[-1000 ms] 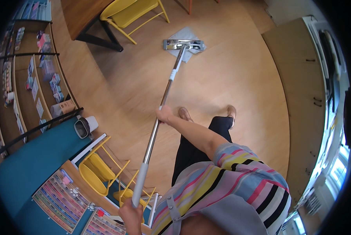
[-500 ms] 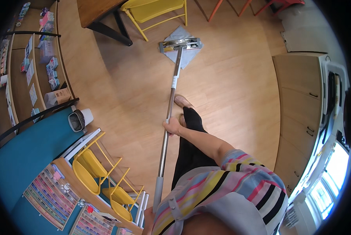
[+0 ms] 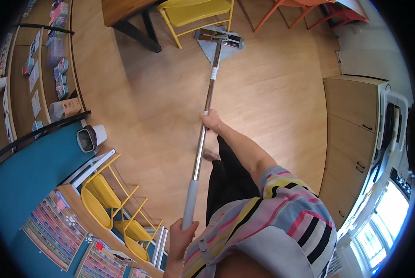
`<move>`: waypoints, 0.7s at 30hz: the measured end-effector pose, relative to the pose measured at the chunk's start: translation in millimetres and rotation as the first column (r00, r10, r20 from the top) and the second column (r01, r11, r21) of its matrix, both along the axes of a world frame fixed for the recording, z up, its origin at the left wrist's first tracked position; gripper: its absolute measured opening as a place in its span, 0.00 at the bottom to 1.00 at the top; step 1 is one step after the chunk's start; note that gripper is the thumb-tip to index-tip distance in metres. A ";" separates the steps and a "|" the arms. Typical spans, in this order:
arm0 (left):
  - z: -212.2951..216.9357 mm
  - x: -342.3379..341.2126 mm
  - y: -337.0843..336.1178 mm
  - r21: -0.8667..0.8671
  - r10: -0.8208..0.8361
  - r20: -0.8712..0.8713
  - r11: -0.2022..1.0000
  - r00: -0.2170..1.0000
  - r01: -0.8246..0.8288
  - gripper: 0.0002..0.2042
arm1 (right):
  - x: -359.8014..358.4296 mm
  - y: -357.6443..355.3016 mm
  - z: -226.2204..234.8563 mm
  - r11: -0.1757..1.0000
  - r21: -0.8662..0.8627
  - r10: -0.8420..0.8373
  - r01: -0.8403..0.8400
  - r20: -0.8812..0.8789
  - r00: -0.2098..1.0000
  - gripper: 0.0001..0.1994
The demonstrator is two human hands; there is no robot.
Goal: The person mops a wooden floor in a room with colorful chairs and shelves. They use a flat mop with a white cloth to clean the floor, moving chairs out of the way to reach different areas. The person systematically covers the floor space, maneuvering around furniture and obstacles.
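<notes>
A flat mop (image 3: pixel 201 153) with a long metal pole runs from beside my body to the far floor. My right hand (image 3: pixel 210 120) is wrapped round the middle of the pole. Lower down, my left hand (image 3: pixel 182 235) grips the end of its grey sleeve handle. At the far end, the flat mop head (image 3: pixel 220 39) lies on a light grey-blue cloth (image 3: pixel 230 52) spread on the wooden floor, with its far edge near the legs of a yellow folding chair (image 3: pixel 196 14).
A wooden table (image 3: pixel 124 11) with black legs and orange chairs (image 3: pixel 286 7) stand ahead. Shelves (image 3: pixel 43 92), a small bin (image 3: pixel 90 138) and yellow chairs (image 3: pixel 98 199) at a colour-chart table line the left. Wooden cabinets (image 3: pixel 353 106) flank the right.
The mop head and cloth have slid farther away, closer to the yellow chair, and the head has tilted slightly. Both hands have moved forward with the pole; my left hand now shows more.
</notes>
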State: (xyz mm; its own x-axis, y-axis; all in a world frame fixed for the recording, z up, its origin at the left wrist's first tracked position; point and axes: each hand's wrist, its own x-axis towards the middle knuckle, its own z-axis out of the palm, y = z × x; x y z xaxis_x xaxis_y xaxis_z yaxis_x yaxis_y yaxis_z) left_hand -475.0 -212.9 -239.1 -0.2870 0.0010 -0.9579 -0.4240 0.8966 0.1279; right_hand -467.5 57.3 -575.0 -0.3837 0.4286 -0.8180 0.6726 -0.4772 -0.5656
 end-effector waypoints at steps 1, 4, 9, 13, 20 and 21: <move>-6.7 11.2 -11.0 0.011 -0.011 -0.013 1.000 1.000 0.011 0.08 | 6.5 -5.5 -4.5 1.000 0.012 0.008 -0.008 0.025 1.000 0.18; -21.8 37.3 -38.7 0.122 -0.110 -0.137 0.984 0.984 0.127 0.10 | 18.7 -18.0 -4.6 1.000 0.024 -0.005 0.004 0.043 0.999 0.16; -8.1 63.3 -123.6 0.050 -0.063 -0.210 0.996 0.976 0.075 0.12 | 44.5 -104.6 5.6 0.984 0.143 0.102 -0.105 0.032 0.994 0.20; 35.7 103.1 -205.9 -0.049 0.007 -0.196 0.999 0.981 -0.017 0.13 | 67.9 -206.5 42.9 0.987 0.019 0.161 -0.161 0.035 0.986 0.20; 72.4 190.4 -344.9 -0.128 -0.106 -0.336 0.990 0.936 0.066 0.12 | 79.1 -316.1 91.7 0.921 -0.291 0.275 -0.259 0.014 0.961 0.19; 78.7 178.5 -335.9 -0.135 -0.117 -0.352 0.988 0.928 0.073 0.12 | 72.5 -316.2 92.7 0.919 -0.307 0.258 -0.246 0.000 0.966 0.19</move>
